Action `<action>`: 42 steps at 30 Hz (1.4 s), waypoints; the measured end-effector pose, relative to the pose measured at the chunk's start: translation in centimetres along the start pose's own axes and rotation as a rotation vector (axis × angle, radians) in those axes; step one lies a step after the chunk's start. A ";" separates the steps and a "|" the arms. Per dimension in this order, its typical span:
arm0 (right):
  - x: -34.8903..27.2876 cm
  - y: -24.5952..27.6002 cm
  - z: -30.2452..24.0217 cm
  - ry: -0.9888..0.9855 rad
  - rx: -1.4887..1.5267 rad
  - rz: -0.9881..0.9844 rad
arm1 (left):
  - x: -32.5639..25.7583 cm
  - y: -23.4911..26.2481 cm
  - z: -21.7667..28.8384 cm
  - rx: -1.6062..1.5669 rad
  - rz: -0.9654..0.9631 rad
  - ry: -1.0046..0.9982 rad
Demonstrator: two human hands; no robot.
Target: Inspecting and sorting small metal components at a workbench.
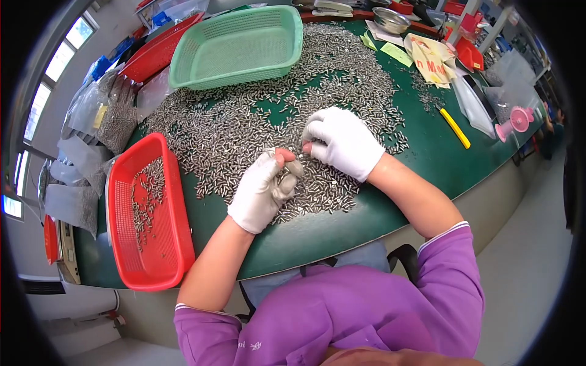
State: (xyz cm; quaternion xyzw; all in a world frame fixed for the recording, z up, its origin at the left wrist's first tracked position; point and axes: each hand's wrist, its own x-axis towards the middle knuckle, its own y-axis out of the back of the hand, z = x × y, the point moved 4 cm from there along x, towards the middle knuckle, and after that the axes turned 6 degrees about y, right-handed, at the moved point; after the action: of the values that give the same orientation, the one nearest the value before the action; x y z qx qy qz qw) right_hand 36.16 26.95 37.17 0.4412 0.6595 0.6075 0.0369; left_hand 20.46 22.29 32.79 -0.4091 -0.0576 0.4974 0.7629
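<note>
Both hands gloved in white, working over the heap of small metal pins (244,128) spread across the green worktop (427,165). Left hand (264,190) is curled shut around a bunch of pins, thumb tip poking up red through the glove, a few pin ends showing by the fingers. Right hand (343,141) sits just beside it, up and to the right, fingertips pinched down at the pile close to the left thumb; looks like it's nipping one pin, but too small to confirm. Hands nearly touching at the fingertips. Pins lie directly under and ahead of both hands, long axes random, no common direction. Densest loose patch runs forward and left, so left hand is nearer the bulk. Red basket (160,256) with a thin scatter of pins sits left of the left hand, near edge of worktop. Empty green basket (238,46) at the far side, well apart. Yellow cutter (455,128) off right.
</note>
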 end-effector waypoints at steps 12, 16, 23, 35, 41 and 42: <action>0.2 0.5 -1.9 0.182 0.433 0.055 | -0.3 -0.7 0.0 0.237 0.003 0.006; -0.2 -0.3 0.0 0.043 0.054 -0.001 | -0.1 -0.7 -0.1 0.175 -0.003 -0.009; -0.3 -1.5 0.6 0.050 0.025 -0.098 | 0.0 -0.4 -0.3 0.147 -0.031 0.015; -0.3 -0.6 0.7 -0.051 -0.019 -0.134 | -0.1 0.0 -0.1 0.015 -0.004 0.033; 0.0 -1.2 0.4 -0.005 -0.074 -0.137 | 0.0 0.2 -0.1 0.012 -0.029 0.014; 0.0 -1.1 0.5 0.009 -0.047 -0.099 | 0.0 0.2 -0.1 0.011 -0.030 0.013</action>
State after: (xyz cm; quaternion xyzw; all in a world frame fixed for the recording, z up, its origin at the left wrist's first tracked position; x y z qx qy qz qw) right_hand 35.85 27.49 36.13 0.4043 0.6662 0.6223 0.0740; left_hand 20.40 22.28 32.56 -0.4072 -0.0560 0.4834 0.7729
